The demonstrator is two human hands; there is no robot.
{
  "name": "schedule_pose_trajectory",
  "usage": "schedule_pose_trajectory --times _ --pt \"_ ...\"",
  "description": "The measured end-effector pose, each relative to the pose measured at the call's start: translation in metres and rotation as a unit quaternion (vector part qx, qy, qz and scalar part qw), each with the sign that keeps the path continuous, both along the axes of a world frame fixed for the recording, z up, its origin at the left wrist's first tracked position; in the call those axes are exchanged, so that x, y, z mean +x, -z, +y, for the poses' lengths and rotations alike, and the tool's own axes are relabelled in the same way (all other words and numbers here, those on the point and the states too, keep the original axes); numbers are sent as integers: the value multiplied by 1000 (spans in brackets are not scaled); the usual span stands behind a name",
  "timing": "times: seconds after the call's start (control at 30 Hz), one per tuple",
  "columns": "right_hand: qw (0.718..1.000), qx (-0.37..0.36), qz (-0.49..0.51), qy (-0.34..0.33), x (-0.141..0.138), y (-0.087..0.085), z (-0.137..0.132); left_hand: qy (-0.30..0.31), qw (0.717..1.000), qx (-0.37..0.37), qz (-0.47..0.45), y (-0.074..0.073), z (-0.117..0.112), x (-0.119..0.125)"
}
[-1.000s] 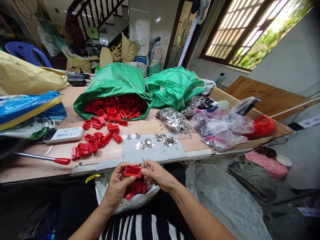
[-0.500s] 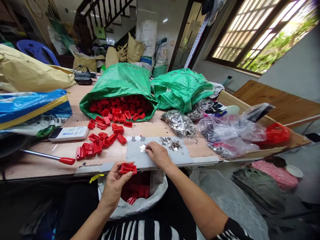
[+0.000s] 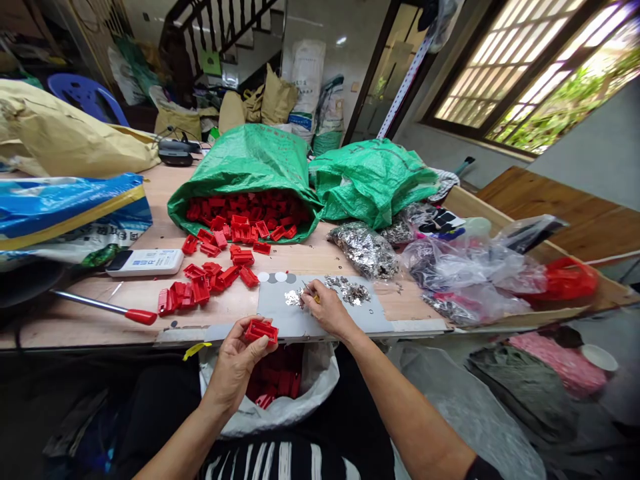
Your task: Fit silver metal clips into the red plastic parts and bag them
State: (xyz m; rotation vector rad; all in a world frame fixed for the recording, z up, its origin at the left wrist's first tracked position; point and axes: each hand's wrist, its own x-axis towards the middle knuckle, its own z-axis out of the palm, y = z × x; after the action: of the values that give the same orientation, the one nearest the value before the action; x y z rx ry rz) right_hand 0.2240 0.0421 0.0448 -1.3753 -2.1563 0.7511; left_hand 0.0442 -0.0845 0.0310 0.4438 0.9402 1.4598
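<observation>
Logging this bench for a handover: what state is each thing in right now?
left hand: gripping a red plastic part
right hand: pinching a thin tool at the metal pieces
green sack: open, red parts spilling out
white bag: open, holding red parts
screwdriver: lying flat

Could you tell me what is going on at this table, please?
A seated person holds a red part in the left hand, just over a white bag of more red parts in the lap. The right hand reaches onto a grey sheet and pinches a thin tool at a small pile of metal bits. More red parts lie loose on the table and spill from a green sack.
</observation>
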Motion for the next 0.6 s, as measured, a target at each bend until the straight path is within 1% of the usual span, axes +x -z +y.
schedule_pose_trajectory --times 0.1,0.2,0.27,0.33,0.43,0.5,0.6 --pt "993 -44 93 -50 2 -7 -9 4 1000 3 -13 -3 1 0" --pt "985 -70 124 -100 0 -19 -25 11 1000 11 -19 -5 1 1" --pt "983 -71 128 -115 -3 -26 -37 15 1000 16 -19 -6 0 3" --pt "984 -55 118 -124 -7 -30 -48 18 999 20 -19 -8 0 4" --pt "984 0 96 -148 -11 -31 -59 26 999 25 -26 -10 0 7" --pt "980 37 92 -176 -12 -30 -62 33 998 31 -37 -13 0 8" --pt "971 62 84 -216 -10 -30 -64 42 998 35 -44 -16 0 8"
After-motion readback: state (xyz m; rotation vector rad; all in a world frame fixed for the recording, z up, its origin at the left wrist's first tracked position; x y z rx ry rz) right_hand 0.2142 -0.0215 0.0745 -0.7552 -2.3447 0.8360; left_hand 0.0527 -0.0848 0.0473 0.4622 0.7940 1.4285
